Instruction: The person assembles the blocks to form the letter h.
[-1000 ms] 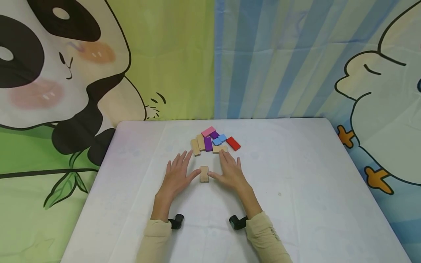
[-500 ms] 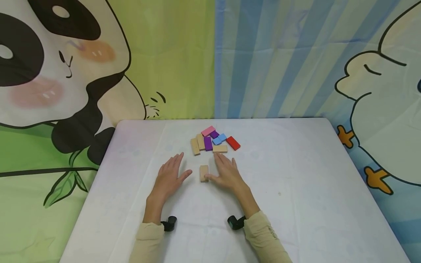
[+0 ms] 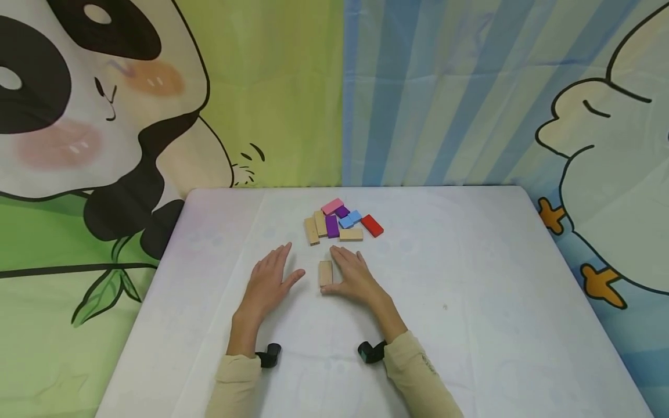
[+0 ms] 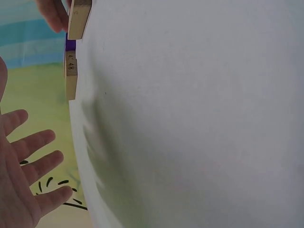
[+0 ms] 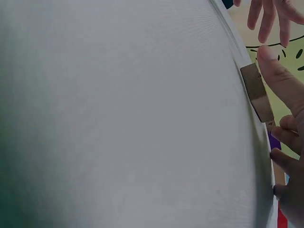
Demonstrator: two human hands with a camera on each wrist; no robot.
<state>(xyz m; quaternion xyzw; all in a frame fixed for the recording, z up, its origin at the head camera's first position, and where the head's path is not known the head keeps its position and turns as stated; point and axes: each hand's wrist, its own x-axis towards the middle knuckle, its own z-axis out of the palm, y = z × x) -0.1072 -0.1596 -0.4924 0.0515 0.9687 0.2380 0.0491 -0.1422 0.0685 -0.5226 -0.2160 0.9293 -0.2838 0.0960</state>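
Observation:
A plain wooden block (image 3: 326, 273) lies flat on the white table in front of a small group of blocks. My right hand (image 3: 356, 278) is around its right side, thumb by the block's near end and fingers beyond its far end. In the right wrist view the thumb (image 5: 280, 78) is beside the block (image 5: 257, 92) and the fingers are spread, not closed on it. Left of the block and apart from it, my left hand (image 3: 266, 284) hovers with fingers extended. The left wrist view shows its fingers (image 4: 42, 166) spread, with nothing in them.
Behind the block lie plain wooden blocks (image 3: 351, 235), purple ones (image 3: 331, 226), blue ones (image 3: 346, 222), a pink one (image 3: 332, 206) and a red one (image 3: 372, 225). The white table (image 3: 496, 290) ends at a printed cloth backdrop (image 3: 272, 93).
My left hand has drawn back left from the block, then stayed still. The right hand has shifted left and nearer, its thumb now at the block's near end. The block has not visibly moved.

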